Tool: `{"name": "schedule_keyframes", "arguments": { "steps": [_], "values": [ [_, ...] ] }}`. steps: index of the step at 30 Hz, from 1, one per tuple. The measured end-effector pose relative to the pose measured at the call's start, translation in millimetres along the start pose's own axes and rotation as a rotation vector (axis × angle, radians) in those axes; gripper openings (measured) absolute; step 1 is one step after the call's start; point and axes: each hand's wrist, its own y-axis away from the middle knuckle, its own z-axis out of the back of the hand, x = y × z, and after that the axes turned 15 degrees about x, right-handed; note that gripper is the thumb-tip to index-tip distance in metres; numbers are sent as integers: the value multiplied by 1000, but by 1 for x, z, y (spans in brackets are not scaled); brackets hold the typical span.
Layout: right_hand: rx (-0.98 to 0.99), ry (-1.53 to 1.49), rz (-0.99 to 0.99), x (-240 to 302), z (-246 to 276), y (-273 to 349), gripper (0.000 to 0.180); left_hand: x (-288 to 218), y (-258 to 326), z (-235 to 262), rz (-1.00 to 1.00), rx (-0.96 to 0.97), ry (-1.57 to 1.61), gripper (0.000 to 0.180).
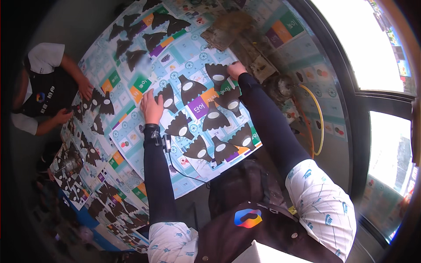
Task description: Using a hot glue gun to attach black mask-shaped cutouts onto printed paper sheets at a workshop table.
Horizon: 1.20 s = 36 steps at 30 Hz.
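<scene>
Head view: black cutout by right hand lies lengthwise, neck toward wearer.

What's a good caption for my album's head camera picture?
Left hand and right hand at flared black flat pieces with white ovals, on a colourful printed sheet.

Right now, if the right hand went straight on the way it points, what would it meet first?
Most likely the dark cutout with a white oval, immediately beside the right hand. Whether they already touch is hard to tell from this one view.
</scene>
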Motion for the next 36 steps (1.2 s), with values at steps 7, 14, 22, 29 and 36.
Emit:
{"name": "schedule_keyframes", "arguments": {
  "steps": [7, 14, 22, 29, 36],
  "values": [
    [99, 82, 360, 31, -17, 41, 49, 61, 165, 9, 295, -288, 399, 39],
    [245, 291, 234, -101, 26, 181, 39, 51, 400, -69, 760, -279, 527, 38],
    [350, 592, 230, -169, -7, 265, 43, -65, 641, -229, 967, 197, 577, 22],
    [300, 603, 295, -239, -14, 241, 49, -155, 713, -310, 1012, 463, 1001, 29],
    [132, 779, 209, -228, -23, 227, 56, -168, 725, -346, 738, 269, 452, 20]
  ]
}}
